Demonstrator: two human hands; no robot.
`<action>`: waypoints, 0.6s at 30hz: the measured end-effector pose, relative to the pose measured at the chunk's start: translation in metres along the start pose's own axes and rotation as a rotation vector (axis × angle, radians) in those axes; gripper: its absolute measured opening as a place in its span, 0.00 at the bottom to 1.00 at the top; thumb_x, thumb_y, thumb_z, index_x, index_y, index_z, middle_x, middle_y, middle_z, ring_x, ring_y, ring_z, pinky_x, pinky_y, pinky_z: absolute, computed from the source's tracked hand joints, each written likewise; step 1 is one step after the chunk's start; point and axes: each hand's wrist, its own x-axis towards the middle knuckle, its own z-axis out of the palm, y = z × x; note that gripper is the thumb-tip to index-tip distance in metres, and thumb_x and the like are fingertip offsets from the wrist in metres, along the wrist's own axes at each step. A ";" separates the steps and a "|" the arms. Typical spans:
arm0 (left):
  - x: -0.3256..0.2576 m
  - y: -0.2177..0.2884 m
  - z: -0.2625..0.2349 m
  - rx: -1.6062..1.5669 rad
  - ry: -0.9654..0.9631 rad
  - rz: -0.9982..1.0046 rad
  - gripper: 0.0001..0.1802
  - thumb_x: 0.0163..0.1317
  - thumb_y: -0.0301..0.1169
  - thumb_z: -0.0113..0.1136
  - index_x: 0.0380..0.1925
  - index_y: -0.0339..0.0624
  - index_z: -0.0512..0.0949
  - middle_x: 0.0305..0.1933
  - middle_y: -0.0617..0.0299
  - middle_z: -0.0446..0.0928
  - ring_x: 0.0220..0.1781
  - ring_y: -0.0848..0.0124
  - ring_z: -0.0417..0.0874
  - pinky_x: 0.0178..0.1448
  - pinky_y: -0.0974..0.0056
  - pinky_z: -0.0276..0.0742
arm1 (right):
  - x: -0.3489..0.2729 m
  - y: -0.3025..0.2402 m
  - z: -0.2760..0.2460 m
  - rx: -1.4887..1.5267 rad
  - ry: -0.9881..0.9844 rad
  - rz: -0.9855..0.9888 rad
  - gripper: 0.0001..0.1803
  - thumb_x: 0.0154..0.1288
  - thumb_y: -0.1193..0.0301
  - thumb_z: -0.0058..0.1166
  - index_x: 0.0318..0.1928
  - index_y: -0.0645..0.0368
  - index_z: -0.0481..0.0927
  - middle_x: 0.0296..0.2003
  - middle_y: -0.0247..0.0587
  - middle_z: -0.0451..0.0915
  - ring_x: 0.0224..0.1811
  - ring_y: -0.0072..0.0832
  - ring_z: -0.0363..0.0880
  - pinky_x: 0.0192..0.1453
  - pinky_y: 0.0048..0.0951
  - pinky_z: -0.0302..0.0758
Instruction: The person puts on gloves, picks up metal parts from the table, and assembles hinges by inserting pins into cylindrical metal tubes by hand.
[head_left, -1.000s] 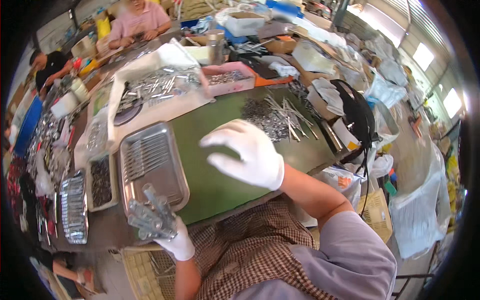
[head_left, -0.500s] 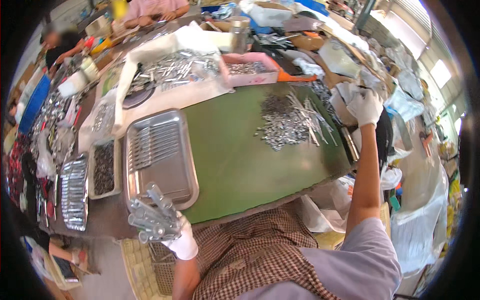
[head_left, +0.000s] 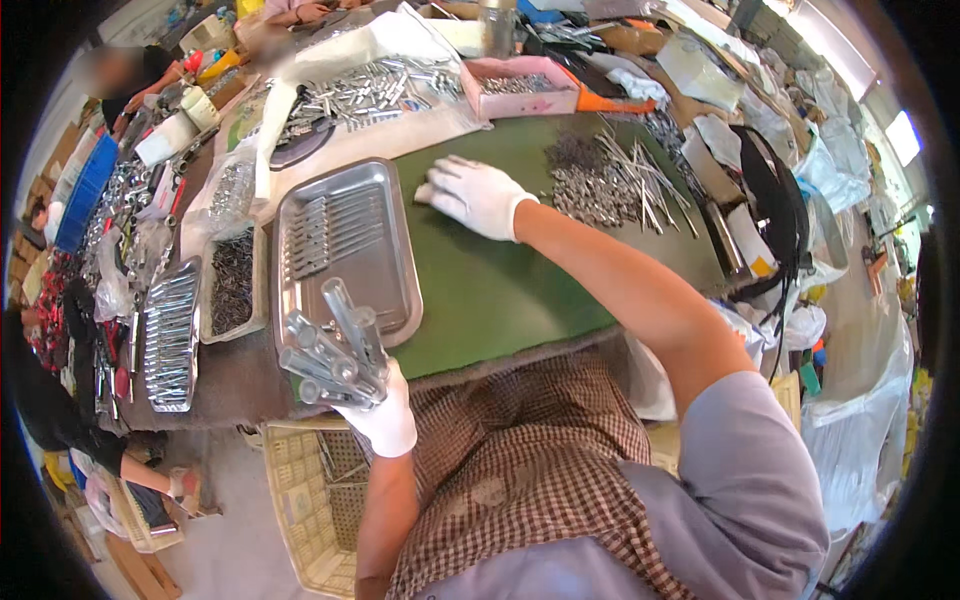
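My left hand, in a white glove, is closed around a bundle of shiny metal tubes at the table's front edge. The tubes point up and away at differing angles. To its upper right, my right hand, also gloved, is palm down over the green mat, its fingers stretched to the left and nothing visible in them. Between the hands and farther left lies a steel tray, in which a row of slim metal rods fills the far part. Whether the right hand touches the mat is unclear.
A pile of small metal parts and thin rods lies right on the mat. Behind are a pink box and a paper-lined heap of metal pieces. A bin of dark parts stands left. Co-workers sit across the table.
My right hand has come from the plastic bags and boxes at the right edge to over the mat beside the tray. The left hand keeps the tubes, slightly farther right and higher.
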 end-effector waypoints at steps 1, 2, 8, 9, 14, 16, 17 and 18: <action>0.002 -0.001 -0.002 -0.333 -0.010 -0.154 0.14 0.61 0.31 0.56 0.44 0.35 0.76 0.48 0.46 0.78 0.49 0.50 0.80 0.56 0.49 0.76 | -0.014 -0.007 0.007 -0.072 0.125 -0.138 0.21 0.71 0.59 0.39 0.52 0.60 0.76 0.49 0.49 0.74 0.58 0.44 0.71 0.64 0.39 0.68; 0.005 -0.005 -0.002 -0.262 0.074 -0.192 0.16 0.62 0.32 0.57 0.48 0.37 0.75 0.48 0.47 0.77 0.45 0.56 0.80 0.53 0.53 0.77 | -0.021 -0.045 -0.022 0.086 -0.050 -0.028 0.23 0.71 0.56 0.38 0.53 0.60 0.75 0.51 0.50 0.74 0.60 0.45 0.70 0.64 0.40 0.67; -0.041 0.011 0.081 0.979 -0.006 0.626 0.30 0.57 0.49 0.64 0.54 0.44 0.73 0.44 0.60 0.75 0.35 0.71 0.74 0.36 0.67 0.70 | -0.136 -0.099 -0.079 0.233 0.075 0.036 0.19 0.64 0.63 0.52 0.52 0.60 0.74 0.51 0.47 0.76 0.57 0.45 0.74 0.63 0.41 0.71; -0.045 0.015 0.091 1.234 -0.026 0.768 0.32 0.56 0.53 0.66 0.55 0.45 0.73 0.43 0.62 0.75 0.33 0.74 0.73 0.33 0.69 0.69 | -0.161 -0.095 -0.093 0.159 0.081 0.097 0.19 0.63 0.64 0.54 0.51 0.58 0.75 0.51 0.47 0.77 0.56 0.44 0.75 0.63 0.40 0.71; -0.038 0.023 0.099 1.130 -0.026 0.866 0.33 0.59 0.54 0.62 0.55 0.42 0.70 0.42 0.62 0.74 0.28 0.73 0.71 0.28 0.72 0.67 | -0.288 -0.046 -0.141 -0.321 0.226 0.696 0.08 0.60 0.72 0.52 0.38 0.56 0.83 0.42 0.42 0.83 0.48 0.41 0.79 0.56 0.40 0.72; -0.017 0.018 0.080 0.661 0.024 0.625 0.31 0.59 0.47 0.62 0.57 0.45 0.68 0.43 0.60 0.73 0.32 0.72 0.72 0.31 0.71 0.69 | -0.293 -0.033 -0.157 -0.311 0.430 0.826 0.09 0.62 0.73 0.54 0.41 0.58 0.82 0.41 0.45 0.83 0.46 0.42 0.80 0.53 0.39 0.74; -0.014 0.016 0.070 0.197 0.064 0.388 0.30 0.59 0.41 0.61 0.60 0.47 0.66 0.44 0.58 0.73 0.35 0.71 0.73 0.33 0.71 0.71 | -0.279 -0.032 -0.168 -0.330 0.538 0.830 0.09 0.62 0.74 0.55 0.42 0.58 0.82 0.40 0.46 0.83 0.44 0.43 0.80 0.51 0.38 0.75; -0.013 0.012 0.059 -0.252 0.105 0.130 0.30 0.59 0.34 0.60 0.62 0.49 0.63 0.45 0.57 0.73 0.39 0.70 0.74 0.35 0.71 0.73 | -0.262 -0.026 -0.178 -0.353 0.564 0.779 0.10 0.62 0.73 0.55 0.44 0.58 0.82 0.40 0.46 0.82 0.44 0.43 0.80 0.51 0.38 0.75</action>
